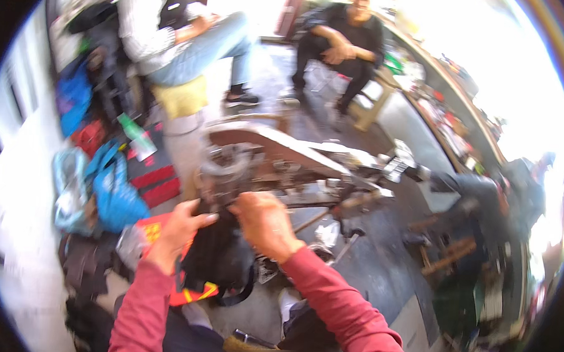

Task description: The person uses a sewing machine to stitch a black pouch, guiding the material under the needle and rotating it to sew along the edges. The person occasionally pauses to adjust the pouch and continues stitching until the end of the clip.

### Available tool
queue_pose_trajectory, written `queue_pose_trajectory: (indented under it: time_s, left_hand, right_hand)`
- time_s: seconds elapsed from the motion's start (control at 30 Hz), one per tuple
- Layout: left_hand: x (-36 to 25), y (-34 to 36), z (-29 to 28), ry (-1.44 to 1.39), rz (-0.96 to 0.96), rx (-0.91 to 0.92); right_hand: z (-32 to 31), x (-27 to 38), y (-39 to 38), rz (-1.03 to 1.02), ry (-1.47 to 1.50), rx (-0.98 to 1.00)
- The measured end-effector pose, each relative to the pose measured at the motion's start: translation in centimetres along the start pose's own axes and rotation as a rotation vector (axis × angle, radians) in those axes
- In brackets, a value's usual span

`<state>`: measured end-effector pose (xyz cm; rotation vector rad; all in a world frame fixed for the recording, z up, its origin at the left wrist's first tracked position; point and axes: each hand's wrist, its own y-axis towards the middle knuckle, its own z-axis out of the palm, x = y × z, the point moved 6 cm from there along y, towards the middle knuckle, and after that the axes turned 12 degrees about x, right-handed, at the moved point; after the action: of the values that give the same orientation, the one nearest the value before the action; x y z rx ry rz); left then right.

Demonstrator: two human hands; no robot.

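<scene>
Machine (277,141) with a long arm stands in front of the person, and its near end comes close to both hands. It may be a sewing machine for thick things, but the blur makes that hard to know. Below that end hangs a black thing that looks like a bag (217,255), just above the person's lap. The work now seems to be setting the top of the bag in place by the machine. The next move likely calls for keeping it still and feeding it in slowly, with fingers out of the moving parts.

Both arms, in red sleeves (345,310), reach up and lean inward. The left hand (176,229) is at the bag's left top edge, its thumb pointing right. The right hand (265,225) is at the other side, bent at the wrist, its fingers curled down. The hands are near each other but apart. I cannot tell if either one is pinching the bag tight.
</scene>
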<state>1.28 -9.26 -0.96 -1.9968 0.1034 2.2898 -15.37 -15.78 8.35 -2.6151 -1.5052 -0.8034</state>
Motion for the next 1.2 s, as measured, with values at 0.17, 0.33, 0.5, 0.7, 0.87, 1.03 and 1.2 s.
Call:
queue_pose_trajectory:
  time_s: [0.17, 0.33, 0.5, 0.7, 0.87, 1.03, 1.2]
  left_hand:
    - [-0.2, 0.4, 0.4, -0.171, 0.007, 0.008]
    - [-0.1, 0.1, 0.6, -0.221, 0.017, -0.001]
    - [-0.3, 0.1, 0.7, -0.257, 0.027, 0.006]
    - [-0.9, 0.1, 1.3, -0.283, 0.017, 0.028]
    - [-0.9, 0.0, 0.9, -0.200, 0.000, 0.006]
    - [-0.7, 0.0, 0.8, -0.228, 0.027, 0.026]
    - [-0.6, 0.0, 0.6, -0.221, 0.026, 0.008]
  right_hand:
    - [0.5, -0.7, 0.2, 0.028, -0.016, -0.011]
    - [0.1, -0.6, -0.1, -0.025, 0.080, -0.172]
    - [-0.1, -0.8, -0.7, 0.024, 0.184, -0.097]
    - [-1.5, -1.1, -2.3, -0.021, 0.306, -0.130]
    - [-3.5, -2.8, -4.7, 0.003, 0.182, -0.159]
    - [-6.0, -5.1, -7.6, 0.108, 0.161, -0.130]
    - [-7.5, -9.1, -10.4, 0.337, 0.138, 0.045]
